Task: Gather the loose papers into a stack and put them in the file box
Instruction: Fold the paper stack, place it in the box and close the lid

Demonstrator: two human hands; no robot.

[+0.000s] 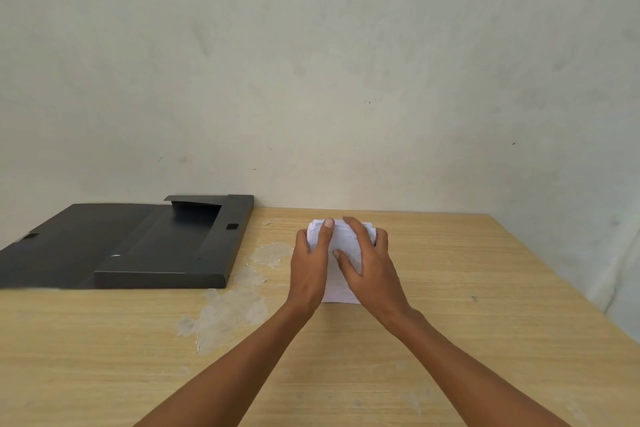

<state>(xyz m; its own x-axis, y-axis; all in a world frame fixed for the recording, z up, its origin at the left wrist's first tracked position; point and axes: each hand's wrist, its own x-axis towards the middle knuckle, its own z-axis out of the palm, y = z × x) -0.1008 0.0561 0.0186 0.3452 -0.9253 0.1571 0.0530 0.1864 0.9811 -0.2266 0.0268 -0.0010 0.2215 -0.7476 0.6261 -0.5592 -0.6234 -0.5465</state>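
A small stack of white papers point(341, 282) with faint writing lies on the wooden table, right of centre. My left hand point(310, 265) grips its left edge, thumb on top near the far end. Lying across the top of the stack, my right hand point(369, 262) curls its fingers over the far right corner. Both hands cover most of the papers. The black file box point(166, 270) lies open and flat on the table's left side, well apart from the papers. Its tray holds nothing that I can see.
The wooden table point(450, 340) has pale worn patches point(228, 315) between the box and the papers. A plain wall stands right behind the table's far edge. The table's right edge runs diagonally at the right.
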